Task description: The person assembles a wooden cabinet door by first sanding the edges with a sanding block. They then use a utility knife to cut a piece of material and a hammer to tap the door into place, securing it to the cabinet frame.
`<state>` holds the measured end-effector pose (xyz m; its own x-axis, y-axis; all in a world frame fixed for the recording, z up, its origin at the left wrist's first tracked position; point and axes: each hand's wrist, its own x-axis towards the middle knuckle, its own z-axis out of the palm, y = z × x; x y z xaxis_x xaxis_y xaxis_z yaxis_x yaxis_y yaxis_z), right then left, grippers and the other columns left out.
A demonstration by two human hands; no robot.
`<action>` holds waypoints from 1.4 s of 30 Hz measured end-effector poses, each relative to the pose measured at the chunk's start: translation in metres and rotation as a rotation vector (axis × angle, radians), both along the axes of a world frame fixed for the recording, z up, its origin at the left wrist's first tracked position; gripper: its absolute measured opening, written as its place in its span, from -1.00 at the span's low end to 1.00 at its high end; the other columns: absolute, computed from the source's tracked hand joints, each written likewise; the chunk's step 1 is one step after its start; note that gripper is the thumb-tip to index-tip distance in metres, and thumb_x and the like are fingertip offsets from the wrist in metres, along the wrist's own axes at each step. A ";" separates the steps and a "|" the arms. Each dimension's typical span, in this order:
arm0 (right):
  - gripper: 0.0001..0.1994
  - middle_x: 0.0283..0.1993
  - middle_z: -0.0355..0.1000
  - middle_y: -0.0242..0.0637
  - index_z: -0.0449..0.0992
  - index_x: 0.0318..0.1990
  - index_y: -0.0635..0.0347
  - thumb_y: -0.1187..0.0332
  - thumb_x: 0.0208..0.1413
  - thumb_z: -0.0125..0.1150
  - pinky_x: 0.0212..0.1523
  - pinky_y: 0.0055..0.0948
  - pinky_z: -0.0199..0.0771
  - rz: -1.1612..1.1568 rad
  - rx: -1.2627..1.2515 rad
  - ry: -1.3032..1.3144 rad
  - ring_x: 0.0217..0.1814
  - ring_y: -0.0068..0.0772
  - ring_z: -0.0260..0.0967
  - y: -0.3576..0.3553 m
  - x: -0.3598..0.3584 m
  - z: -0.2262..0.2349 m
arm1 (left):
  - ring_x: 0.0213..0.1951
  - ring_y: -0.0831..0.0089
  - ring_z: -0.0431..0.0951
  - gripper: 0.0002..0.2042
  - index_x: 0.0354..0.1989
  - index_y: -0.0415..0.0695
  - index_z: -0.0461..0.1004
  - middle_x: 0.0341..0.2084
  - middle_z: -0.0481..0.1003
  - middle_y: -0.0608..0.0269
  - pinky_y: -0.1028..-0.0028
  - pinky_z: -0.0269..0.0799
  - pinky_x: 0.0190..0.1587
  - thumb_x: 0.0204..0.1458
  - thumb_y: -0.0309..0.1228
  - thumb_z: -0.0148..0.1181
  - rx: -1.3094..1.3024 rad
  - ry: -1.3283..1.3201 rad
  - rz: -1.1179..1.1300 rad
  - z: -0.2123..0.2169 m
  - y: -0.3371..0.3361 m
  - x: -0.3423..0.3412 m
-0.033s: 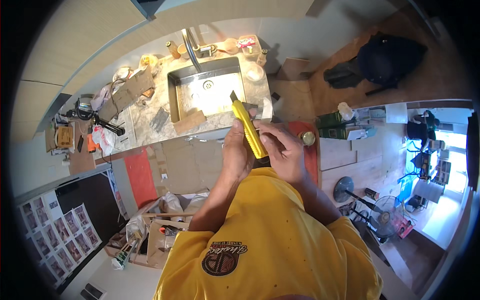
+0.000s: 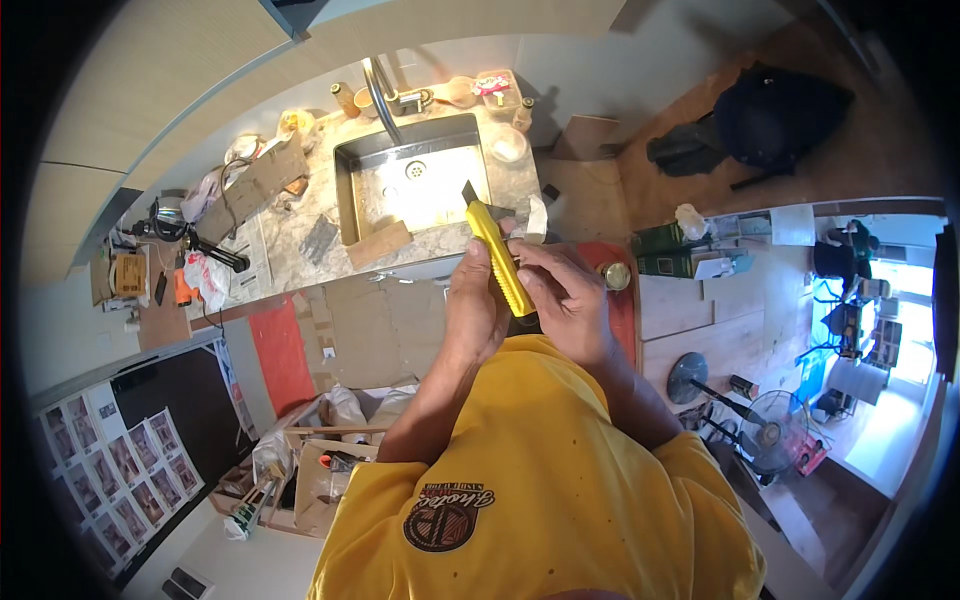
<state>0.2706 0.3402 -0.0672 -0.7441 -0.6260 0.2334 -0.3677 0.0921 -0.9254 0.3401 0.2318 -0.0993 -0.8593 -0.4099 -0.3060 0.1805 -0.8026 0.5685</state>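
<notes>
A yellow utility knife (image 2: 497,257) is held up in front of my chest, tilted, with its dark blade (image 2: 468,190) out and pointing away toward the sink. My left hand (image 2: 474,308) is closed along the knife's left side, the thumb lying on the body. From the right, my right hand (image 2: 568,300) grips the lower half of the handle with thumb and bent fingers. Its far fingers are partly hidden behind the knife. Beyond the blade lies a lit steel sink (image 2: 347,205) set in a marbled counter.
A curved faucet (image 2: 380,100) rises behind the sink. Brown board (image 2: 380,244) lies at the counter's front edge. At left are a black clamp-like arm (image 2: 215,250) and bags. Boxes (image 2: 325,490) stand lower left; a fan (image 2: 768,434) stands right.
</notes>
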 end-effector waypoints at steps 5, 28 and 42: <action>-0.74 -0.12 0.56 -0.08 0.57 0.01 0.27 0.55 0.15 0.22 -0.09 -0.29 0.55 0.091 0.148 0.162 -0.09 -0.09 0.53 0.003 -0.015 0.004 | -0.03 0.35 0.51 -0.49 0.23 -0.24 0.32 -0.06 0.48 0.15 0.32 0.46 0.08 0.42 -0.05 -0.26 0.038 0.011 -0.001 -0.004 0.005 0.001; -0.80 -0.17 0.59 -0.08 0.59 -0.10 0.34 0.51 0.12 0.31 -0.19 -0.39 0.57 0.014 0.119 -0.056 -0.20 -0.20 0.60 0.004 -0.007 -0.012 | -0.24 0.50 0.56 -0.62 -0.05 -0.25 0.50 -0.26 0.56 0.23 0.50 0.51 -0.13 0.38 -0.14 -0.04 -0.037 -0.041 0.069 -0.004 0.005 -0.003; -0.84 -0.19 0.58 -0.03 0.58 -0.11 0.30 0.48 0.17 0.24 -0.22 -0.33 0.54 -0.047 0.275 -0.051 -0.21 -0.12 0.57 0.006 -0.007 -0.009 | -0.18 0.47 0.56 -0.64 -0.03 -0.31 0.53 -0.20 0.58 0.17 0.46 0.49 -0.06 0.36 -0.21 0.01 -0.098 0.033 0.048 -0.023 0.015 0.003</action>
<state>0.2632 0.3457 -0.0764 -0.7800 -0.6255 0.0207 -0.3104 0.3579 -0.8806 0.3430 0.2471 -0.1223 -0.8468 -0.4776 -0.2341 0.2377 -0.7336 0.6367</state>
